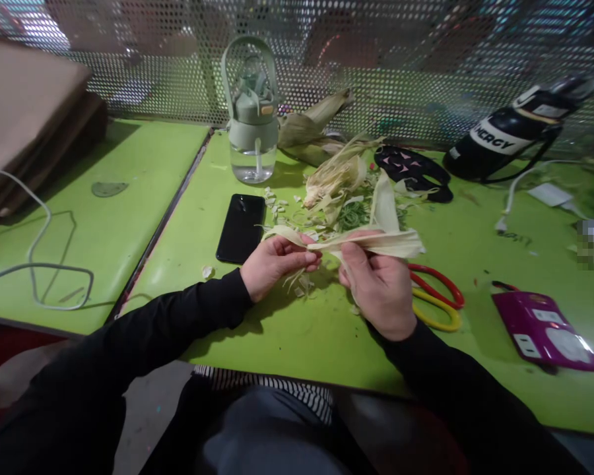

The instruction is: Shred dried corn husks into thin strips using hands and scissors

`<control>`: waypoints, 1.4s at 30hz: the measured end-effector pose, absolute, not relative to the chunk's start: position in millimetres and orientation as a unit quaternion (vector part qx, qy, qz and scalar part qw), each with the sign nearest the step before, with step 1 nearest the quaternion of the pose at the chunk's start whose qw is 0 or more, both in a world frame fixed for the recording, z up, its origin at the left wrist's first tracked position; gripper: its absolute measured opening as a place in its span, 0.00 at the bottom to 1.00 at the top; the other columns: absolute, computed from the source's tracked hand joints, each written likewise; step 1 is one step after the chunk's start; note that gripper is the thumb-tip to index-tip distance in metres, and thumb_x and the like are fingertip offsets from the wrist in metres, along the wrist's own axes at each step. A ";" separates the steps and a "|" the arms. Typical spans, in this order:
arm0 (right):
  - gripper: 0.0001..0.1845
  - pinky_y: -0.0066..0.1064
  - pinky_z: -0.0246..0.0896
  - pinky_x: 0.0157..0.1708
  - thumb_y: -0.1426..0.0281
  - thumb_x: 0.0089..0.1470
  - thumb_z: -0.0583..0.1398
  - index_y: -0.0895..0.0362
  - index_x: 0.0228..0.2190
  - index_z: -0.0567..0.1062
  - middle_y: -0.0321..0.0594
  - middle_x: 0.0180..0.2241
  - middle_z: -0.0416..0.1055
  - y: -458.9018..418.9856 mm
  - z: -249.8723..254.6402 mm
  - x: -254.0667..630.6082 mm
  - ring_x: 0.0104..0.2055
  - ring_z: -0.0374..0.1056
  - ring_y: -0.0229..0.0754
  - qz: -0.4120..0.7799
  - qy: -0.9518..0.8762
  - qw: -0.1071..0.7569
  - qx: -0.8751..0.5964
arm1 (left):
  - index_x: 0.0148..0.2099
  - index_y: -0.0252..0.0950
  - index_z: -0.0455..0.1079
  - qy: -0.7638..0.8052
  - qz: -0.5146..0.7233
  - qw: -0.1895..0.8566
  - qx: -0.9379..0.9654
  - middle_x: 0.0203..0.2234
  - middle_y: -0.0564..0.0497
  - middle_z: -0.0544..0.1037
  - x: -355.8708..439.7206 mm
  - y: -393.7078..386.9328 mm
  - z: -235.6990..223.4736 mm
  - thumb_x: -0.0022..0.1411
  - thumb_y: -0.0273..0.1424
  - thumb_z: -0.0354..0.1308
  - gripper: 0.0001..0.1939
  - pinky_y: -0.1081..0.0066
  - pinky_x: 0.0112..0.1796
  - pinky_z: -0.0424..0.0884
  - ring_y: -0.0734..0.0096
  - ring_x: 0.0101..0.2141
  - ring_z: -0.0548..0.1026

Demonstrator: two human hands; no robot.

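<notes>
Left grip: the left hand (280, 264) is closing thumb against fingers, pinching the narrow part of a pale husk strip (396, 244); a loose curl of husk is arching over its fingertips.
Right grip: the right hand (382, 284) is closing around the wider part of the same strip, its thumb pressing from the near side and its fingers curling partly out of sight.
Husk strip: it is spanning the gap between the two grips, its broad end jutting out past the right grip.
Upright husk blade (384, 206): it is standing just beyond the right grip; whether that grip is holding it too, I cannot tell.
Husk pile (334, 178): it is lying beyond both grips, with green shreds (355, 215) nestling at its near side.
Phone (241, 227): it is resting face-dark just beyond and left of the left grip.
Pale green bottle (253, 135): it is standing well beyond the left grip, holding clear liquid.
Red loop (458, 295) and yellow loop (453, 321): they are lying just right of the right grip, looking like scissor handles.
Patterned black item (410, 170): it is lying beyond the right grip.
Black bottle (499, 142): it is leaning far beyond and right of the right grip.
Purple packet (549, 333): it is lying well right of the right grip.
Bench (287, 343): its green top is spreading beneath both grips.
</notes>
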State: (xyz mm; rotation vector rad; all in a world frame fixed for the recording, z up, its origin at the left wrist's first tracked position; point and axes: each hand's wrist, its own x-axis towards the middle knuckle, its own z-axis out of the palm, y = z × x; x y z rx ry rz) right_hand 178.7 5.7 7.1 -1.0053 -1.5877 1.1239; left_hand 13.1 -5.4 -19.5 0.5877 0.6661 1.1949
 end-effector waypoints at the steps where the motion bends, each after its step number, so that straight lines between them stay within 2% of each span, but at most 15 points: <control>1: 0.15 0.26 0.54 0.15 0.56 0.57 0.61 0.55 0.35 0.72 0.27 0.17 0.61 5.0 7.6 178.7 0.16 0.57 0.32 0.450 -0.654 0.452 -0.406 | 0.36 0.30 0.71 0.309 0.549 0.731 0.261 0.25 0.52 0.80 13.3 -5.8 -18.4 0.54 0.16 0.62 0.08 0.77 0.35 0.74 0.79 0.27 0.78; 5: 0.14 0.27 0.52 0.16 0.57 0.57 0.61 0.56 0.34 0.75 0.27 0.15 0.60 6.4 7.2 180.3 0.15 0.55 0.32 0.410 -0.680 0.425 -0.435 | 0.35 0.31 0.69 0.325 0.530 0.743 0.248 0.25 0.52 0.78 11.3 -6.8 -13.5 0.57 0.17 0.60 0.06 0.74 0.34 0.74 0.77 0.26 0.77; 10: 0.17 0.27 0.50 0.15 0.54 0.56 0.61 0.56 0.30 0.72 0.27 0.15 0.58 11.9 4.4 183.3 0.16 0.53 0.32 0.402 -0.662 0.430 -0.464 | 0.36 0.30 0.70 0.316 0.481 0.779 0.248 0.25 0.51 0.77 9.3 -5.8 -10.0 0.58 0.19 0.61 0.04 0.72 0.37 0.74 0.78 0.27 0.76; 13: 0.17 0.26 0.50 0.15 0.55 0.54 0.63 0.55 0.36 0.72 0.28 0.18 0.60 11.5 5.9 180.2 0.17 0.54 0.31 0.467 -0.627 0.428 -0.453 | 0.36 0.30 0.71 0.332 0.528 0.745 0.236 0.25 0.52 0.77 11.2 -4.7 -11.4 0.61 0.22 0.61 0.01 0.74 0.37 0.74 0.79 0.26 0.76; 15: 0.18 0.25 0.47 0.13 0.56 0.53 0.64 0.55 0.40 0.71 0.26 0.19 0.59 9.8 7.0 176.2 0.16 0.50 0.30 0.544 -0.589 0.402 -0.442 | 0.35 0.31 0.71 0.350 0.560 0.714 0.230 0.25 0.52 0.77 12.7 -3.6 -13.1 0.60 0.22 0.61 0.02 0.75 0.37 0.74 0.79 0.26 0.76; 18: 0.17 0.23 0.43 0.13 0.56 0.55 0.63 0.55 0.38 0.70 0.25 0.19 0.55 6.4 5.0 170.7 0.16 0.46 0.28 0.641 -0.534 0.345 -0.430 | 0.34 0.31 0.71 0.374 0.588 0.679 0.229 0.25 0.53 0.77 13.9 -1.9 -15.1 0.59 0.20 0.62 0.03 0.76 0.37 0.73 0.80 0.27 0.75; 20: 0.16 0.24 0.47 0.14 0.55 0.57 0.61 0.56 0.36 0.70 0.27 0.22 0.59 3.7 0.7 169.3 0.17 0.49 0.29 0.637 -0.549 0.322 -0.434 | 0.34 0.31 0.70 0.388 0.599 0.660 0.233 0.25 0.54 0.76 14.1 -1.2 -15.8 0.58 0.20 0.63 0.04 0.76 0.36 0.73 0.81 0.26 0.75; 22: 0.14 0.26 0.52 0.17 0.56 0.58 0.59 0.55 0.34 0.70 0.30 0.24 0.64 -0.1 -4.2 169.6 0.19 0.55 0.31 0.538 -0.651 0.305 -0.440 | 0.33 0.31 0.70 0.402 0.608 0.640 0.243 0.24 0.55 0.76 14.3 -1.3 -16.7 0.57 0.21 0.63 0.04 0.76 0.34 0.72 0.81 0.25 0.73; 25: 0.11 0.30 0.53 0.23 0.63 0.61 0.58 0.55 0.30 0.71 0.35 0.23 0.67 -8.1 -8.3 171.1 0.23 0.60 0.36 0.223 -0.843 0.262 -0.414 | 0.33 0.32 0.72 0.421 0.602 0.620 0.276 0.23 0.55 0.75 13.9 -2.0 -19.4 0.57 0.22 0.63 0.03 0.76 0.31 0.70 0.81 0.25 0.72; 28: 0.07 0.34 0.54 0.28 0.70 0.61 0.57 0.55 0.31 0.74 0.40 0.26 0.72 -14.5 -4.7 172.0 0.28 0.65 0.41 -0.068 -0.907 0.234 -0.343 | 0.33 0.32 0.73 0.438 0.589 0.592 0.333 0.22 0.55 0.73 11.8 -1.3 -23.3 0.56 0.24 0.64 0.03 0.76 0.29 0.67 0.80 0.24 0.70; 31: 0.04 0.40 0.59 0.38 0.73 0.57 0.60 0.54 0.36 0.75 0.44 0.37 0.77 -13.0 4.2 173.7 0.39 0.69 0.48 -0.178 -0.899 0.273 -0.292 | 0.32 0.31 0.73 0.429 0.559 0.590 0.395 0.20 0.56 0.72 8.6 1.0 -26.9 0.54 0.25 0.67 0.05 0.76 0.28 0.65 0.81 0.23 0.68; 34: 0.04 0.44 0.62 0.45 0.71 0.56 0.62 0.53 0.37 0.74 0.42 0.41 0.78 -4.8 11.4 177.1 0.45 0.70 0.50 -0.073 -0.884 0.338 -0.313 | 0.32 0.31 0.73 0.370 0.512 0.650 0.422 0.22 0.55 0.74 6.8 2.4 -29.0 0.51 0.31 0.70 0.10 0.75 0.29 0.67 0.80 0.23 0.70; 38: 0.02 0.39 0.67 0.38 0.69 0.58 0.61 0.53 0.35 0.73 0.39 0.36 0.77 5.0 13.0 180.7 0.38 0.72 0.45 0.126 -0.839 0.365 -0.384 | 0.32 0.30 0.73 0.307 0.458 0.721 0.421 0.23 0.53 0.75 6.9 0.3 -28.7 0.47 0.35 0.72 0.16 0.74 0.29 0.70 0.78 0.25 0.72; 42: 0.03 0.35 0.67 0.34 0.68 0.57 0.62 0.53 0.33 0.72 0.38 0.33 0.76 7.2 11.0 180.9 0.34 0.72 0.42 0.142 -0.813 0.381 -0.417 | 0.32 0.30 0.74 0.301 0.420 0.739 0.433 0.24 0.52 0.76 7.4 -4.9 -24.6 0.49 0.33 0.71 0.13 0.73 0.32 0.71 0.78 0.25 0.73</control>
